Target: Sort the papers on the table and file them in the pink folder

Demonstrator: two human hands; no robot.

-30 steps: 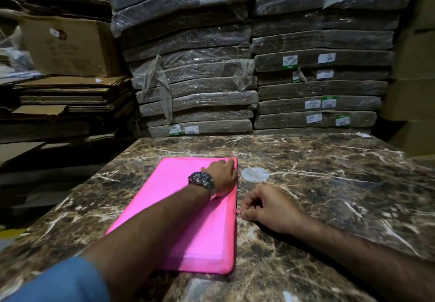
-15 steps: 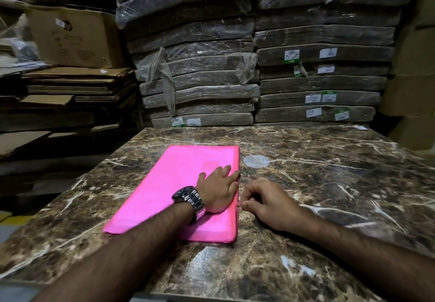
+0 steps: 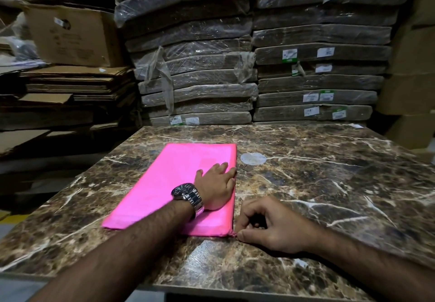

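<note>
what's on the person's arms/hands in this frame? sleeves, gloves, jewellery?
Both forearms are bare, with no sleeve in view and no gloves. The left hand has a metal wristwatch at the wrist: dark round dial, silver link bracelet. The right hand carries nothing at the wrist, and no rings are visible on the fingers of either hand.

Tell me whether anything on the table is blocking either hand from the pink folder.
Nothing visible is in the way. The left hand already lies flat on the pink folder, and the right hand pinches a small tab at the folder's near right corner.
</note>
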